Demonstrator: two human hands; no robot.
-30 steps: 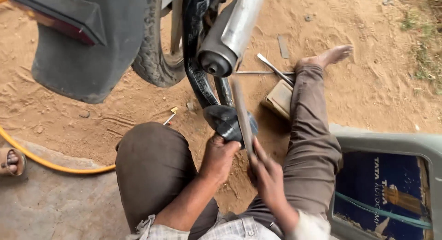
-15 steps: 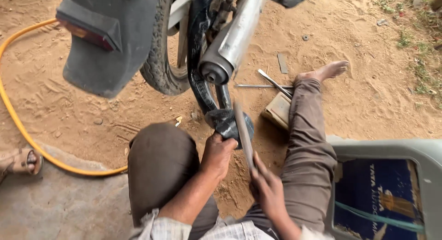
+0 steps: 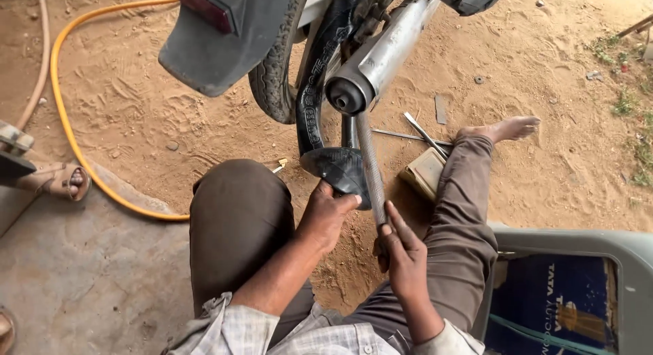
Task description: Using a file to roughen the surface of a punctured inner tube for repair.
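I sit on the ground behind a motorcycle's rear wheel (image 3: 272, 76). A black rubber inner tube (image 3: 314, 96) hangs out of the tyre and folds over at its lower end. My left hand (image 3: 325, 215) grips that folded end of the tube. My right hand (image 3: 403, 253) holds the handle of a long grey metal file (image 3: 371, 164), whose blade lies across the tube's fold and points up toward the chrome exhaust pipe (image 3: 381, 52).
A black mudguard (image 3: 218, 35) hangs overhead at the left. An orange hose (image 3: 75, 144) curves over the sand. Metal tools (image 3: 418, 134) and a small block (image 3: 425, 172) lie by my right leg. A grey tray with a blue bag (image 3: 564, 300) sits at right. Another person's sandalled foot (image 3: 58, 181) is at left.
The view has shifted so the motorcycle sits higher and farther right. The file has slid along the tube's fold, its blade now reaching up toward the exhaust. Both hands keep their grip.
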